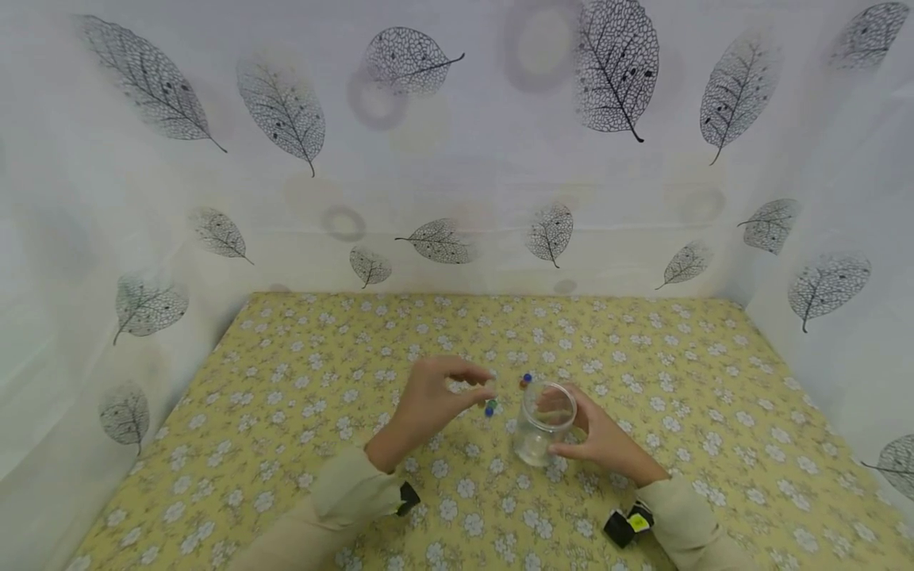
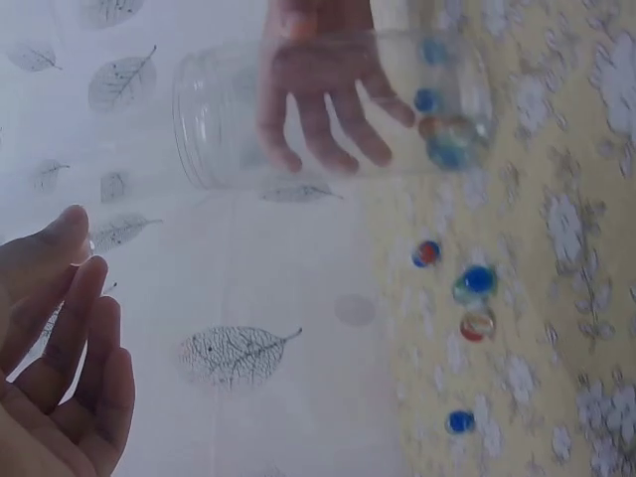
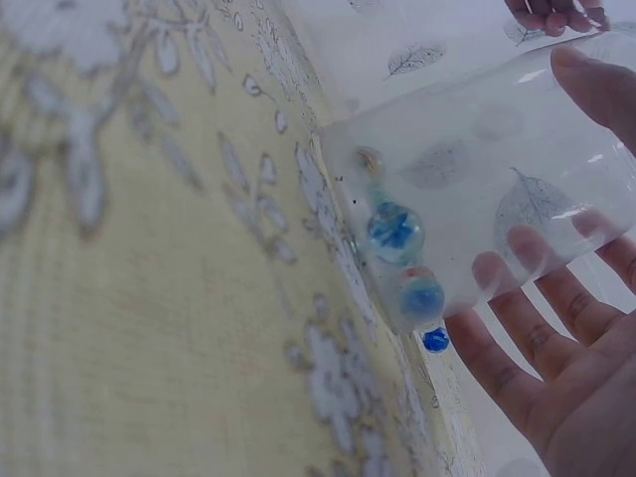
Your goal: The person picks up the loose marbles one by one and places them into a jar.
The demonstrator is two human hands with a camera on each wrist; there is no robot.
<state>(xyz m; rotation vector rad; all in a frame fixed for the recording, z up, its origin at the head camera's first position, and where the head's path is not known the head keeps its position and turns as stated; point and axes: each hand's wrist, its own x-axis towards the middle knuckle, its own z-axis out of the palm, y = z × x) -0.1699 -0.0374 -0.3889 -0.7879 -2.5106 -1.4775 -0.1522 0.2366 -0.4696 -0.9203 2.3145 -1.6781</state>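
My left hand [image 1: 433, 398] is raised over the cloth, left of a clear glass jar [image 1: 534, 436]. Its thumb and forefinger pinch a small clear marble [image 2: 87, 244], mostly hidden by the fingertips. The jar stands mouth up, and my right hand [image 1: 598, 438] grips its right side, fingers round the far wall and thumb nearer me. Blue and orange marbles [image 2: 447, 139] show through the glass near the jar's base; whether all lie inside or some behind, I cannot tell. Between the left hand and jar lies a blue marble [image 1: 489, 411] beside a green marble [image 1: 493, 404].
Behind the jar sit a blue marble [image 1: 527, 377] and a reddish marble [image 1: 524, 384]. A yellow flowered cloth [image 1: 321, 396] covers the table. White sheeting [image 1: 478, 174] printed with grey leaves hangs at the back and both sides.
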